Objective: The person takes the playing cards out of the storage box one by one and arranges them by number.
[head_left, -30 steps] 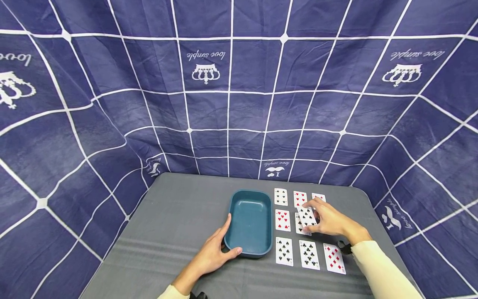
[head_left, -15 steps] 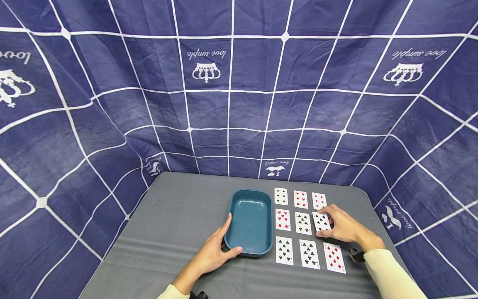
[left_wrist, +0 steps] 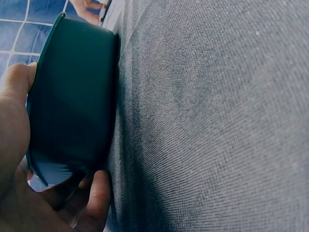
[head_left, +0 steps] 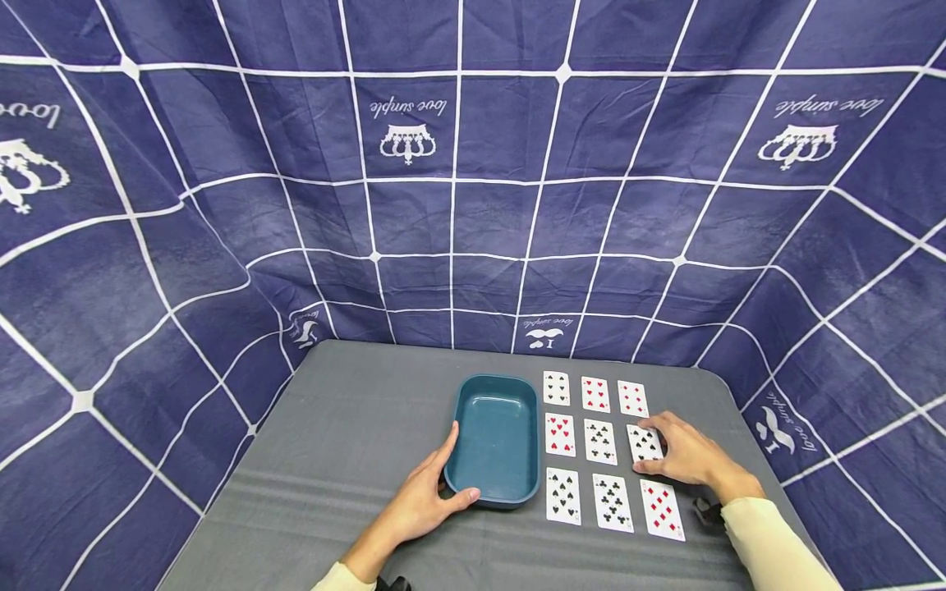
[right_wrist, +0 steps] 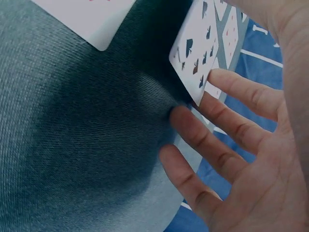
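Observation:
A teal rectangular tray (head_left: 493, 439) stands on the grey cloth. My left hand (head_left: 420, 502) grips its near-left corner, the thumb (left_wrist: 20, 79) on the rim in the left wrist view and other fingers low by the wall. To the tray's right, my right hand (head_left: 687, 451) holds a spades playing card (head_left: 645, 443) by its edges at the right end of the middle row. In the right wrist view this card (right_wrist: 198, 50) is tilted, its lower corner near the cloth; my thumb tip is hidden there. The other fingers spread below it.
Several face-up cards lie in rows right of the tray, including a hearts card (head_left: 559, 435), a clubs card (head_left: 600, 442) and a diamonds card (head_left: 662, 510). Blue curtains (head_left: 488, 213) with white lines enclose the grey table (head_left: 355, 410) at the back and sides.
My right hand has carried the spades card rightward from above the middle clubs card to the row's right end, then lowered it slightly toward me. My left hand has stayed on the tray.

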Demonstrator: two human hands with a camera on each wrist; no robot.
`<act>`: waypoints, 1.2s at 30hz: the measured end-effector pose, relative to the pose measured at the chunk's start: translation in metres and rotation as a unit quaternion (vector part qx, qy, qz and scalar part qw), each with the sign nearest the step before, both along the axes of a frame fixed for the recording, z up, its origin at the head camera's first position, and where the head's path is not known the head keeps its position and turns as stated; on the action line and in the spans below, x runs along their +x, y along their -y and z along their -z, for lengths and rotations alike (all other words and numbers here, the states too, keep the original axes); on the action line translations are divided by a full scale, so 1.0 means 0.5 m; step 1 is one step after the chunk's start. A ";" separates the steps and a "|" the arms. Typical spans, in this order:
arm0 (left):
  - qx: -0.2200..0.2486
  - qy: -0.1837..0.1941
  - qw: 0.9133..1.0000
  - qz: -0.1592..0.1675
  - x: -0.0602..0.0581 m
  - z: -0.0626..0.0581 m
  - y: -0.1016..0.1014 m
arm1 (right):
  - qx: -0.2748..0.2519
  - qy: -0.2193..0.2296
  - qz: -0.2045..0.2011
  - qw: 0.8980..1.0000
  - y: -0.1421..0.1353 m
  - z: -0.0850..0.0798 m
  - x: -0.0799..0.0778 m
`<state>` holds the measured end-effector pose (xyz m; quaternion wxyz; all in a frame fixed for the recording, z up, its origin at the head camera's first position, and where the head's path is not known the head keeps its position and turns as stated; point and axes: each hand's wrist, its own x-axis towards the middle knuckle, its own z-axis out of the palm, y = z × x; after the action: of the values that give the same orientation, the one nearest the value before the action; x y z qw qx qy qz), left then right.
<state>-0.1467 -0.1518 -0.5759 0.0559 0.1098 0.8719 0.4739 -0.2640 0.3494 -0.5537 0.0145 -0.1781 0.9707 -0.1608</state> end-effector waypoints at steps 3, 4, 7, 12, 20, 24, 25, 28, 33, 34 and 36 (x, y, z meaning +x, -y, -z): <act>-0.002 -0.002 1.000 -0.001 0.000 0.001 0.000 | 0.003 0.001 0.005 1.000 0.000 0.004 -0.001; -0.005 -0.003 1.000 -0.002 0.001 0.001 0.000 | 0.005 0.002 0.007 1.000 0.001 0.005 -0.001; -0.017 -0.005 1.000 -0.005 0.002 0.001 0.001 | 0.011 0.003 0.008 1.000 0.000 0.009 -0.001; -0.019 -0.006 1.000 -0.006 0.003 0.001 0.001 | 0.016 0.001 0.012 1.000 0.000 0.015 -0.002; -0.009 -0.004 1.000 -0.006 0.000 0.002 0.000 | 0.016 -0.007 0.010 1.000 0.003 0.015 -0.003; -0.022 -0.010 1.000 -0.007 0.002 0.000 -0.002 | 0.015 -0.013 0.009 1.000 0.002 0.016 -0.002; -0.024 -0.012 1.000 -0.008 0.002 0.000 -0.002 | 0.015 -0.015 0.008 1.000 0.001 0.017 -0.002; -0.025 -0.011 1.000 -0.007 0.003 -0.001 -0.002 | 0.015 -0.015 0.011 1.000 0.001 0.020 -0.002; -0.026 -0.007 1.000 -0.002 0.000 0.000 -0.006 | 0.014 -0.011 0.017 1.000 -0.002 0.023 0.003; -0.027 -0.007 1.000 -0.002 -0.002 0.001 -0.006 | 0.014 -0.011 0.019 1.000 -0.004 0.023 0.004; -0.026 -0.005 1.000 0.000 -0.005 0.004 -0.008 | 0.013 -0.012 0.022 1.000 -0.006 0.022 0.007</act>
<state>-0.1490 -0.1479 -0.5779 0.0546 0.1106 0.8842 0.4505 -0.2607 0.3522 -0.5649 0.0018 -0.1583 0.9765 -0.1464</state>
